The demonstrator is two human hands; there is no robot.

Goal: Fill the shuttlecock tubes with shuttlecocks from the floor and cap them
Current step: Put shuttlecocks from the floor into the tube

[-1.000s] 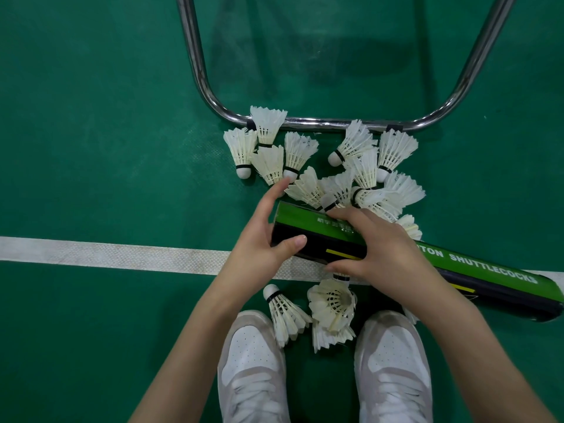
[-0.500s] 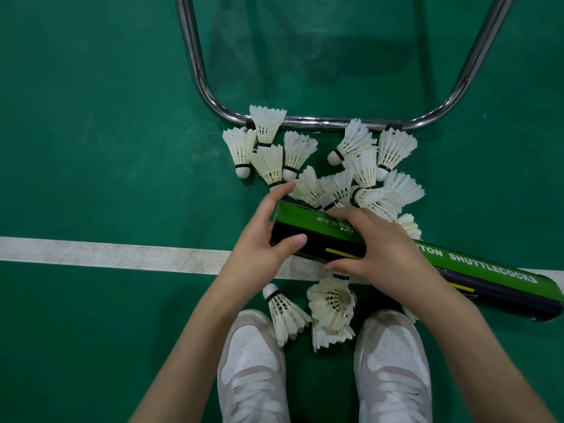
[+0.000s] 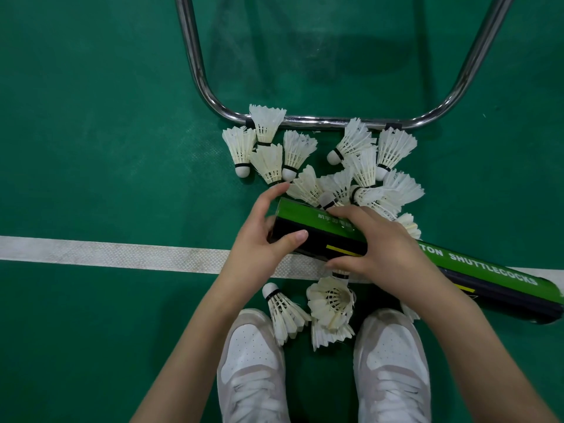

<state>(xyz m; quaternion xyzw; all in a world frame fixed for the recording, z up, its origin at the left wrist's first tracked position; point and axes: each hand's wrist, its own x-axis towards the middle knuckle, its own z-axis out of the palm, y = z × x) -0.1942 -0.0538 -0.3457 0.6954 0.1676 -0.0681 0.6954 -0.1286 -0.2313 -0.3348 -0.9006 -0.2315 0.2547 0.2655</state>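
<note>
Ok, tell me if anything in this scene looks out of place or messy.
Yes: loose shuttlecocks lie scattered on the green floor, piled at odd angles against the metal frame and between the shoes. The left hand and right hand hold the green tube, lying across the white line.

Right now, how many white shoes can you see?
2. The left shoe is at the bottom of the view. The right shoe is beside it, with shuttlecocks lying on the floor between their toes. No other shoes show.
</note>
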